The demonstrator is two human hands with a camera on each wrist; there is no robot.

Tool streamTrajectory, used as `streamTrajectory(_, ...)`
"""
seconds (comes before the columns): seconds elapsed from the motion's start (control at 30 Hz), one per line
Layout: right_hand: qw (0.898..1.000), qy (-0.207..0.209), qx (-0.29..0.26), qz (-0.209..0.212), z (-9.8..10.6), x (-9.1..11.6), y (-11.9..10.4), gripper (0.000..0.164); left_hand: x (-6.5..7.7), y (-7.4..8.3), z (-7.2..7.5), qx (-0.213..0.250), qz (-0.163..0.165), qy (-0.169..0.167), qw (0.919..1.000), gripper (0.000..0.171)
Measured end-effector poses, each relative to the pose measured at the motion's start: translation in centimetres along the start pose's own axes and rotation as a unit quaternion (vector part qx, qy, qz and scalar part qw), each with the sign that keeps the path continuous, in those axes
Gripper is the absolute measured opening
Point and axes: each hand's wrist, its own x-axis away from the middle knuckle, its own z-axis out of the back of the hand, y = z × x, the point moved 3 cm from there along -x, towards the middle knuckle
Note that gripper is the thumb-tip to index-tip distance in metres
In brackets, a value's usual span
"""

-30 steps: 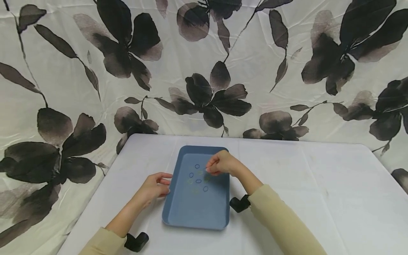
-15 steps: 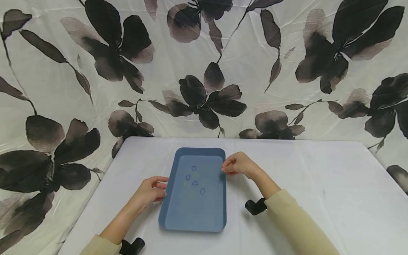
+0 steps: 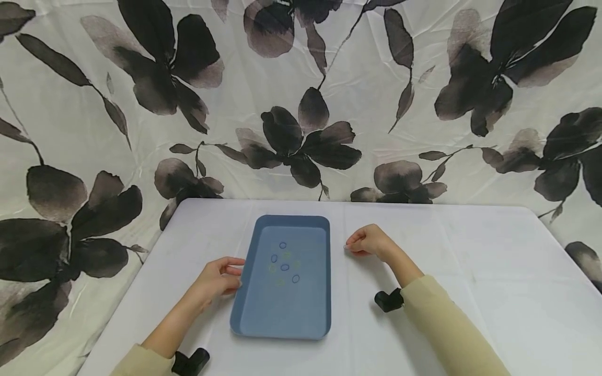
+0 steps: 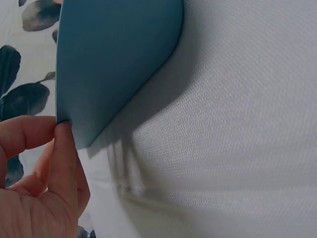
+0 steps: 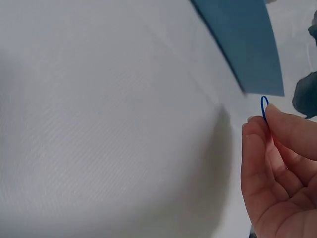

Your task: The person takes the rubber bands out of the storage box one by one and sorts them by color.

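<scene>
Blue thin-stranded loop (image 5: 262, 105), a single small ring, stands up from the right hand (image 3: 369, 241), pinched between thumb and forefinger near its lower end, so most of it shows past the fingertips. Such a slight thing probably needs that fine tip hold; a fuller grip would likely hide or crush it. It is outside the tray, beyond the right rim and apart from it, above the white cloth-covered table (image 3: 447, 271). Whether the hand rests on the cloth, I can't tell from here.

Across from it, the left hand (image 3: 219, 279) pinches the left rim of the shallow, rectangular blue-grey tray (image 3: 268, 313), thumb and finger meeting at the edge, I'd guess to steady something light while the other hand works.

On the tray floor four more thin blue rings (image 3: 284, 270) lie scattered with some pale yellow rings (image 3: 280, 282), four as near as I can count, so faint against the blue-grey that I wouldn't swear to it. They sit around the middle, apart from the walls, with bare floor towards the person, perhaps so each can be picked out singly.
</scene>
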Motion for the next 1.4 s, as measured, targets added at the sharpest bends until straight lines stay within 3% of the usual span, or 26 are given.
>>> streamTrajectory(0.2,1.0,0.014,0.02,-0.001,0.1,-0.2,0.9,0.01,0.1,0.0,-0.3,0.001,0.018,0.02,0.9996,0.054)
streamTrajectory(1.03,0.995,0.022,0.095,0.017,-0.2,-0.4,1.4,0.009,0.2,-0.4,-0.3,0.001,0.018,0.028,0.9994,0.056)
streamTrajectory(1.4,0.992,0.025,0.122,0.006,-0.1,-0.5,1.0,0.007,0.2,-0.5,-0.2,0.009,0.022,0.029,0.9993,0.057)
